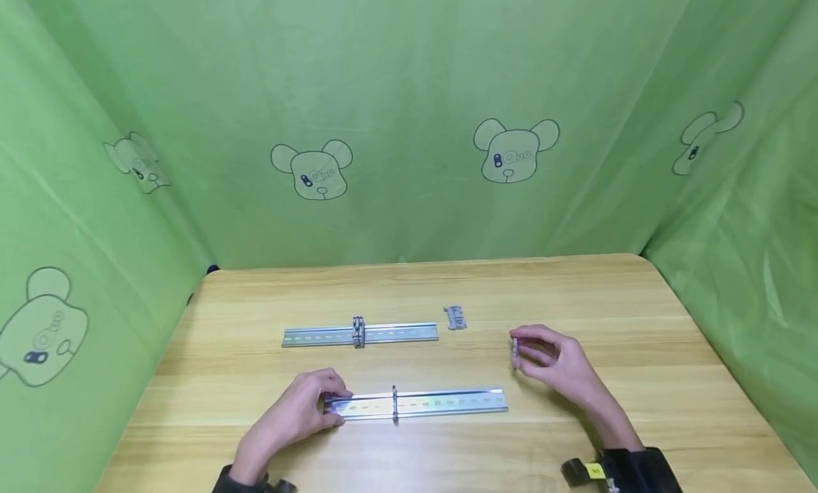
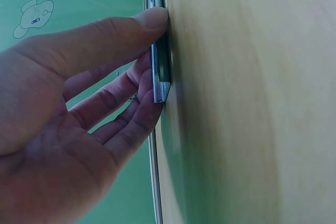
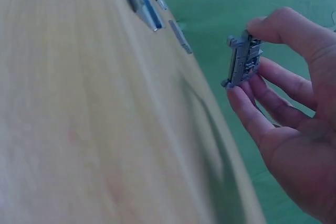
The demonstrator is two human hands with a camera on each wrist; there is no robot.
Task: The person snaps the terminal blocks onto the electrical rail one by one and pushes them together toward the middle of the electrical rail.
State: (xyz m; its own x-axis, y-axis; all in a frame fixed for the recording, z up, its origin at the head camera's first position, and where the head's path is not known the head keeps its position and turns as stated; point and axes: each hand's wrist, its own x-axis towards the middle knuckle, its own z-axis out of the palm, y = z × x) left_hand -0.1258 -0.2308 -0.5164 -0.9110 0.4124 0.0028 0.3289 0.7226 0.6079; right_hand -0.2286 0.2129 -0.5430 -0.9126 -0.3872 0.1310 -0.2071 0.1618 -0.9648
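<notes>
On the table (image 1: 601, 294), two metal rails (image 1: 424, 405)

The left fingers (image 1: 329, 381) partly hide the left end of the near rail (image 1: 450, 403); the head view's bottom crops the counter (image 1: 447, 457).

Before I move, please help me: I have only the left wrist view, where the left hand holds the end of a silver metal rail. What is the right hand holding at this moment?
Observer: The right hand pinches a small grey plastic piece between thumb and fingers.
Operator: Thank you. Is there also a similar piece lying loose on the table, and where exactly?
Observer: Yes, a loose grey plastic piece lies on the light wood-grain table, just past the right end of the farther slotted silver metal rail.
</notes>
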